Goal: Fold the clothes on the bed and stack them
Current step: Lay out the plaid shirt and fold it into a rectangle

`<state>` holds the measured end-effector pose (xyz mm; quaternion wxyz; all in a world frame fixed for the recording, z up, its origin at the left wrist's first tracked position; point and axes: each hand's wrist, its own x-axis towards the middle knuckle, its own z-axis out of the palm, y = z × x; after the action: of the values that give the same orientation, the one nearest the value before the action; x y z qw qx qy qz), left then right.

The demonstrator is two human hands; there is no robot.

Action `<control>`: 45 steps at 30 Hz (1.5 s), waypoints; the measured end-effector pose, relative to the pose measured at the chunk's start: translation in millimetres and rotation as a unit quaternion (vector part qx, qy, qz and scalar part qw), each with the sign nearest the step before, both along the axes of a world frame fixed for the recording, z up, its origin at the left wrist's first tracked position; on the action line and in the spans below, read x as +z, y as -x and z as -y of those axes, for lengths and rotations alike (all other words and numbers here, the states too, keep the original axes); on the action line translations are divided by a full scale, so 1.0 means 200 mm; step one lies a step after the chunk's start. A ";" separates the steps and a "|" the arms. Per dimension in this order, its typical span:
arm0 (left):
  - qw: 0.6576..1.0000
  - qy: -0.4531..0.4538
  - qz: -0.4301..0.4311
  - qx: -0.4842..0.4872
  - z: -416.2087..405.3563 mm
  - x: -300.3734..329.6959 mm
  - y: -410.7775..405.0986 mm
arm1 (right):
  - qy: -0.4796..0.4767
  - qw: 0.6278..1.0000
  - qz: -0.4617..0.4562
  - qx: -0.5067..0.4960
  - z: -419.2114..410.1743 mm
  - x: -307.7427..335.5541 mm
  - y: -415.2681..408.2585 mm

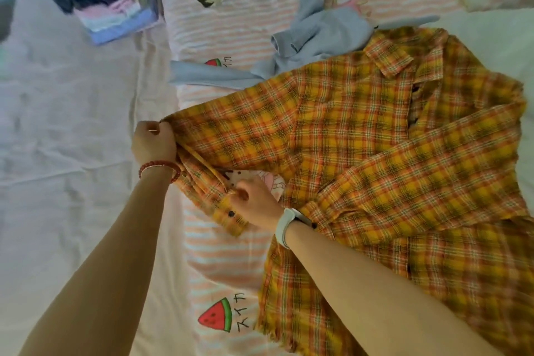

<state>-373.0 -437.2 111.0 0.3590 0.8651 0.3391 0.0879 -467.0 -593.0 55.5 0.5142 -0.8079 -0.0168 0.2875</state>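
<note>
**Fingers pinch the plaid sleeve at fold and cuff**

The fingers [156, 128] of the left hand [153, 143] are curled tight, pinching the sleeve [231, 136] of the plaid shirt [375, 153] where it doubles back on itself. The left arm reaches forward from the lower left, wrist straight, a red bead bracelet [160, 167] around it. The right hand [255, 202] lies lower and closer, its fingers bent around the sleeve's buttoned cuff [228, 215], thumb on top of the cloth. The right forearm crosses over the shirt's lower hem; a white wristband [284, 227] sits on that wrist.

The shirt lies spread on the bed [72, 153], collar pointing away, its other sleeve folded across the front. A grey garment [323, 37] lies unfolded just beyond it, partly under the shirt's shoulder. A stack of folded clothes [112, 11] sits at the far left of the bed, well apart.
</note>
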 end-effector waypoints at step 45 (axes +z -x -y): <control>0.754 -0.313 -0.129 -0.562 1.53 -0.51 0.12 | 0.465 0.873 0.148 0.017 1.70 -0.24 0.27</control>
<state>-397.4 -742.5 9.9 0.0056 0.9670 -0.2122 -0.1407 -520.4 -933.1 7.5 0.0663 -0.9864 0.0294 0.1476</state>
